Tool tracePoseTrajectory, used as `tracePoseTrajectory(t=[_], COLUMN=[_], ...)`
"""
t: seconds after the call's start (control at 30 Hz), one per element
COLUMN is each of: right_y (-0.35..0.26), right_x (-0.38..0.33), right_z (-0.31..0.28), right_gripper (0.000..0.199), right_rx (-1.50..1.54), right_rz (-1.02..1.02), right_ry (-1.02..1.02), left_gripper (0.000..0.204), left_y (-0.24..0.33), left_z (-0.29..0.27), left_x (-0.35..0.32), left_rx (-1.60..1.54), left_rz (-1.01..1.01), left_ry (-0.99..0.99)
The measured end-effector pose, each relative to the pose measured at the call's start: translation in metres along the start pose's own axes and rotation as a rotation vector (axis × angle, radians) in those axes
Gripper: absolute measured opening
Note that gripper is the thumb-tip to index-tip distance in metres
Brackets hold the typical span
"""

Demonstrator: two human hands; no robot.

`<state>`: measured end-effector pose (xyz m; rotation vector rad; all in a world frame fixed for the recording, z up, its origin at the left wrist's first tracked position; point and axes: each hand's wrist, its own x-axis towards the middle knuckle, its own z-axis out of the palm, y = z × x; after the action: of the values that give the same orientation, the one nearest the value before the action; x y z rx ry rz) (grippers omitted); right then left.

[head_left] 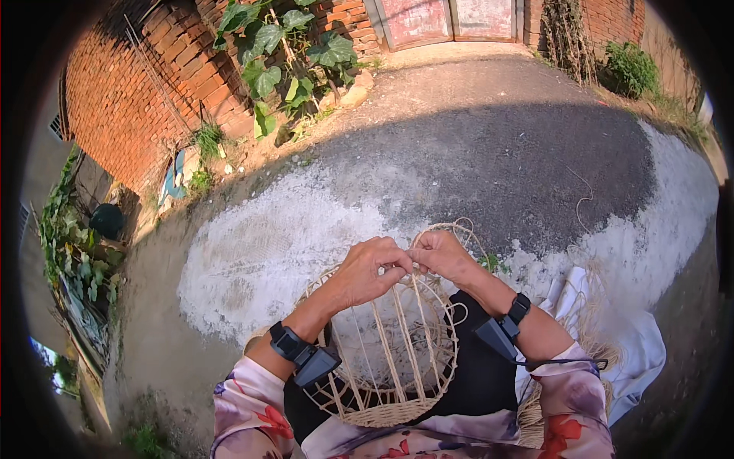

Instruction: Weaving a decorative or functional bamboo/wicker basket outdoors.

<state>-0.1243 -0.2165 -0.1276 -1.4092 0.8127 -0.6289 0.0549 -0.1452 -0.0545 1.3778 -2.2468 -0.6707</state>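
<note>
A round, open-work basket [386,416] of pale woven strands rests on my lap, its near rim closely woven. Several twisted straw cords [407,336] run across its opening from the near rim to the far one. At the far rim my left hand [368,271] and my right hand [445,257] meet, thumbs and fingers pinched together on a cord. A loose strand [472,232] curls out beyond my right hand. The fingertips cover the exact spot where the cord meets the rim.
White cloth [641,356] lies at my right with a bundle of loose straw strands [590,325]. Pavement [489,153] stretches ahead, dark with pale patches. A brick wall [115,115], leafy plants [264,76] and a faded red double door [451,19] stand farther off.
</note>
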Motion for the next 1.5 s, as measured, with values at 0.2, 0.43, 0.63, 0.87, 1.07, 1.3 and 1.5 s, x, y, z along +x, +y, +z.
tracePoseTrajectory(t=[0.2,0.43,0.63,0.87,1.07,1.3,1.5], right_y=[0.003,0.004,0.003,-0.008,-0.022,-0.009,-0.013], right_x=[0.0,0.002,-0.002,-0.028,-0.059,-0.057,-0.059], right_z=[0.0,-0.002,-0.01,-0.024,-0.003,0.002,0.008], right_gripper=[0.018,0.019,0.024,0.026,0.021,0.018,0.015], right_rx=[-0.012,-0.046,-0.017,0.068,0.015,-0.095,-0.138], right_rz=[0.026,0.117,0.173,0.097,-0.106,-0.21,-0.171], right_ry=[0.011,-0.038,-0.121,0.124,0.034,0.057,0.102], left_gripper=[0.009,0.008,0.009,0.012,0.018,0.025,0.029], left_y=[0.002,-0.007,-0.011,-0.006,-0.003,0.002,-0.003], left_z=[0.003,0.01,0.005,0.0,-0.001,-0.001,-0.002], left_x=[0.001,0.001,0.006,0.008,0.006,0.01,0.008], left_rx=[-0.008,0.027,0.001,-0.093,-0.082,-0.017,-0.012], left_rz=[0.022,0.015,0.079,-0.002,-0.008,0.0,0.026], left_ry=[0.015,0.008,-0.038,-0.187,-0.188,-0.214,-0.21])
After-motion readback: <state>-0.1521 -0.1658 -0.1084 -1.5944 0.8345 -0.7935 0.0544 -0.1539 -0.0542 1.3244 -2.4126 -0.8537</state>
